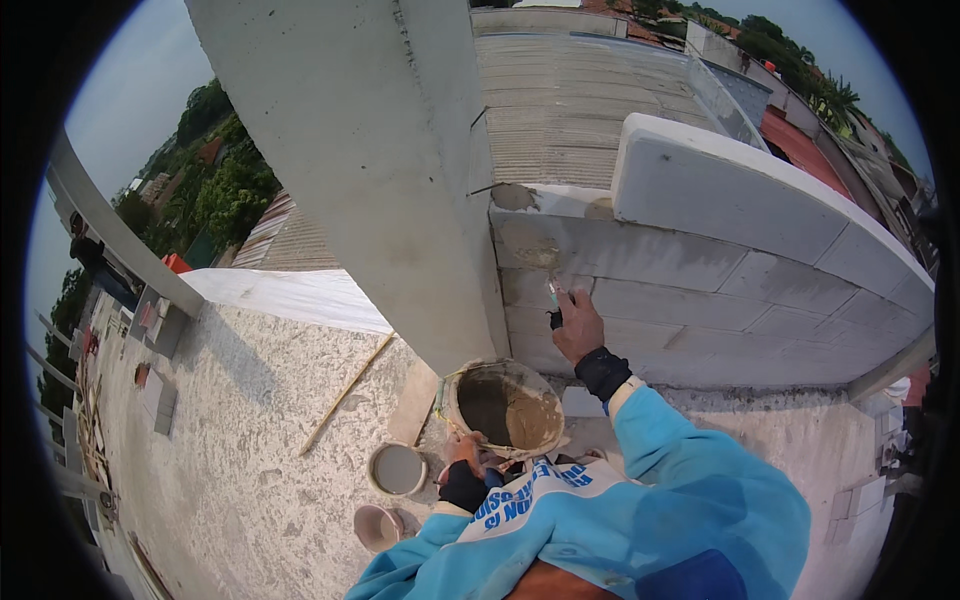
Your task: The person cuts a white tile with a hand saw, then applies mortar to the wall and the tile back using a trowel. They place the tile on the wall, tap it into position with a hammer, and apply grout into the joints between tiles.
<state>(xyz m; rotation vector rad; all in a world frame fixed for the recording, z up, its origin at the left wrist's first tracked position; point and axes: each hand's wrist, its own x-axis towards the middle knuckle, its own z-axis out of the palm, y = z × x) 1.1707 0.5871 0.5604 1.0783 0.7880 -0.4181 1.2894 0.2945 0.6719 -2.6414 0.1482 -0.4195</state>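
Head view: the tall concrete column (350, 150) has a pale block wall (680, 260) directly to its right. At the column's foot stands a large bucket (500, 377) holding mortar (530, 418); nearer and left of that foot sits a smaller bucket (371, 468) of grey liquid (397, 468). Just nearer than the column's foot, the left hand (465, 450) meets the large bucket's rim; whether it pinches it, I cannot tell. Right of the column, the right hand (580, 328) curls its fingers around a slim hand tool (554, 290) before the wall.
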